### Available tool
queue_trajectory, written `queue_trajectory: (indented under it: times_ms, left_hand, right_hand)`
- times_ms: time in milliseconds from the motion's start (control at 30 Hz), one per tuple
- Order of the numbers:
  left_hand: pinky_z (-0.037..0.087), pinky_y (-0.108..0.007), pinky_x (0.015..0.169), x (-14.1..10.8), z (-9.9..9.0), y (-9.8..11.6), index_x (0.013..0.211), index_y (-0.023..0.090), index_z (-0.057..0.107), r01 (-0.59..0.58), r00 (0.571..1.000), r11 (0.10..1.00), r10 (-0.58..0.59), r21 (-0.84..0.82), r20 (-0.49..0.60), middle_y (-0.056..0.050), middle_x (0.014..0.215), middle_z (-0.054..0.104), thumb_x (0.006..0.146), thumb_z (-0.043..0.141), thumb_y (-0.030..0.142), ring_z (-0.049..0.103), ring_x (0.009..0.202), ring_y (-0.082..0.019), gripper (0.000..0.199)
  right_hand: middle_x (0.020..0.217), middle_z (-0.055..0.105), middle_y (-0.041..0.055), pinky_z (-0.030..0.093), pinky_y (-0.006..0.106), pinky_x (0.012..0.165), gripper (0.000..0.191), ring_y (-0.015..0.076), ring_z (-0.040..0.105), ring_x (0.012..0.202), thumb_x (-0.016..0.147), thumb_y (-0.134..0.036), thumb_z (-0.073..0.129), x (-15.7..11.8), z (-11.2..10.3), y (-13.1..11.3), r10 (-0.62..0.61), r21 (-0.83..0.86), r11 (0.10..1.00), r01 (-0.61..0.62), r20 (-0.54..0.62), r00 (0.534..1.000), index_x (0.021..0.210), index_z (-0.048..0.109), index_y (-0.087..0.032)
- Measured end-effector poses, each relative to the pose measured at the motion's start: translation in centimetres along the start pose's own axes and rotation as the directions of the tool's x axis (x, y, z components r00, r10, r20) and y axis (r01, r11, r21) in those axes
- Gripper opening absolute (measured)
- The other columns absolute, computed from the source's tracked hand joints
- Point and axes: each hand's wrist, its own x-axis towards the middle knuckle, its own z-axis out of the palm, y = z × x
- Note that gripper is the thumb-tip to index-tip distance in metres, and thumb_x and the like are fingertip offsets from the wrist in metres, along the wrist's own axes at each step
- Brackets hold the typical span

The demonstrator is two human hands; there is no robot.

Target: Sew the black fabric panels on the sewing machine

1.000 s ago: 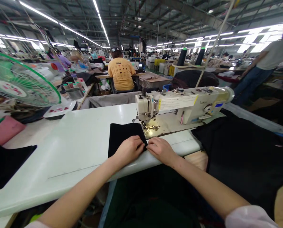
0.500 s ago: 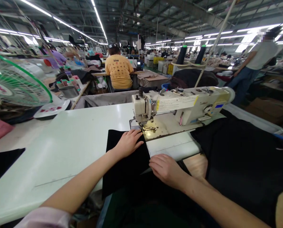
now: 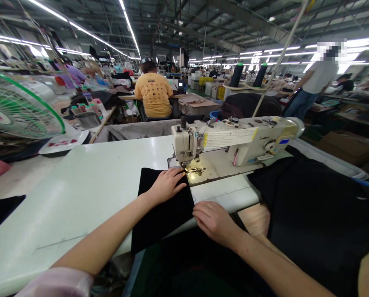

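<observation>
A piece of black fabric (image 3: 164, 214) lies on the pale table top, its far right corner at the needle area of a sewing machine (image 3: 184, 144). My left hand (image 3: 167, 185) rests flat on the cloth with fingers stretched toward the presser foot, which they partly hide. Nearer to me, my right hand (image 3: 214, 218) pinches the fabric's right edge at the table's front, thumb and fingers together. A loose thread (image 3: 193, 194) trails beside that edge.
More black cloth (image 3: 320, 206) is heaped right of the machine. Another black piece (image 3: 3, 212) lies at the far left, near a green fan (image 3: 23, 107). A seated person in yellow (image 3: 153, 93) and a standing person (image 3: 314, 80) are beyond. Thread cones (image 3: 235, 75) stand behind the machine.
The standing person has moved left. My hands keep nearly the same places on the fabric, and its lower edge now shows more clearly against the table.
</observation>
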Motion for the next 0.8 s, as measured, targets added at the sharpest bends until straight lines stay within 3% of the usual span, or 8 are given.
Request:
queue_trajectory:
  times_ms: [300,400,500,600,700,800]
  left_hand:
    - [0.044,-0.045,0.105,0.0,-0.4,0.5,0.132,0.018,0.058,0.033,0.999,0.999,-0.033,0.007,-0.02,-0.016,0.14,0.056,0.098,0.052,0.036,0.054,0.127,-0.029,0.039]
    - [0.047,-0.048,0.102,-1.7,-1.2,3.1,0.122,0.015,0.064,0.007,1.0,1.0,-0.007,0.016,-0.027,-0.017,0.13,0.061,0.096,0.055,0.026,0.06,0.118,-0.03,0.03]
    - [0.055,-0.042,0.092,-5.0,-1.8,6.3,0.109,0.016,0.068,-0.127,0.992,0.989,0.128,-0.081,0.003,-0.012,0.115,0.069,0.096,0.054,0.024,0.066,0.105,-0.026,0.021]
    - [0.056,-0.045,0.096,-7.8,-1.8,8.1,0.117,0.013,0.066,-0.231,0.973,0.969,0.229,-0.088,-0.032,-0.015,0.124,0.068,0.095,0.054,0.022,0.064,0.116,-0.03,0.026]
    - [0.054,-0.048,0.101,-8.6,-1.5,7.9,0.126,0.01,0.061,-0.271,0.962,0.962,0.269,-0.043,-0.041,-0.018,0.134,0.064,0.095,0.054,0.02,0.059,0.125,-0.033,0.034]
    - [0.054,-0.048,0.103,-7.6,-1.0,6.4,0.128,0.01,0.06,-0.263,0.964,0.964,0.261,-0.04,-0.051,-0.018,0.135,0.063,0.096,0.051,0.022,0.059,0.126,-0.032,0.035]
  right_hand:
    - [0.101,0.071,0.0101,0.054,0.037,0.084,0.02,0.0221,0.065,0.095,0.095,-0.01,0.047,0.0,-0.2,0.0,-0.004,-0.003,1.0,0.004,0.037,0.999,0.1,0.065,-0.017]
    - [0.102,0.071,0.0108,0.054,0.038,0.087,0.021,0.0225,0.065,0.096,0.095,-0.01,0.046,-0.1,-0.3,0.1,-0.019,0.001,1.0,0.019,0.049,0.999,0.103,0.065,-0.016]
    - [0.105,0.071,0.0125,0.055,0.04,0.089,0.022,0.024,0.064,0.1,0.093,-0.011,0.048,-0.1,-0.7,0.0,-0.026,0.018,1.0,0.024,0.079,0.997,0.108,0.065,-0.014]
    - [0.108,0.07,0.0131,0.054,0.041,0.092,0.024,0.0248,0.063,0.102,0.092,-0.011,0.05,-0.2,-1.0,-0.1,-0.014,0.022,1.0,0.012,0.117,0.993,0.11,0.065,-0.013]
    - [0.111,0.07,0.0131,0.053,0.041,0.094,0.025,0.0251,0.062,0.105,0.092,-0.011,0.051,0.1,-0.9,0.1,0.001,0.013,1.0,-0.003,0.123,0.992,0.112,0.065,-0.013]
    - [0.114,0.07,0.0126,0.052,0.041,0.096,0.026,0.0253,0.061,0.107,0.093,-0.013,0.052,0.9,-0.5,0.8,0.027,-0.004,1.0,-0.026,0.107,0.994,0.116,0.065,-0.013]
